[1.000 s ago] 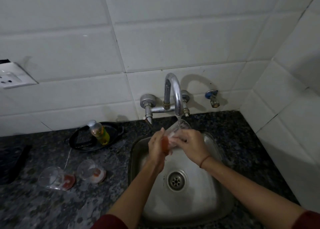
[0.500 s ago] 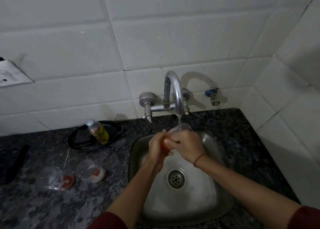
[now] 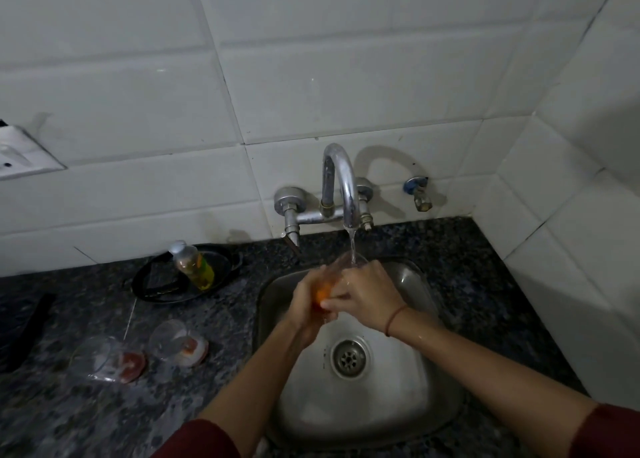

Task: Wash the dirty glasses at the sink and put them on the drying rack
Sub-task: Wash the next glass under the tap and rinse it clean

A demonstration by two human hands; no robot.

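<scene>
Under tap [image 3: 341, 187], hands [image 3: 306, 303] [image 3: 369, 293] around glass [image 3: 341, 268]

Bottle [image 3: 192, 265] in a dark, possibly metal, pan [image 3: 156, 286]

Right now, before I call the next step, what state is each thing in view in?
Tap: running, stream hitting the held glass.
Held glass: tilted under the stream, orange residue at its base.
Left hand: grips the glass's base.
Right hand: curled over the glass's side.
Counter glasses: lying on their sides, red residue inside.
Soap bottle: capped, standing in the black pan.
Sink drain: open, no plug.
</scene>
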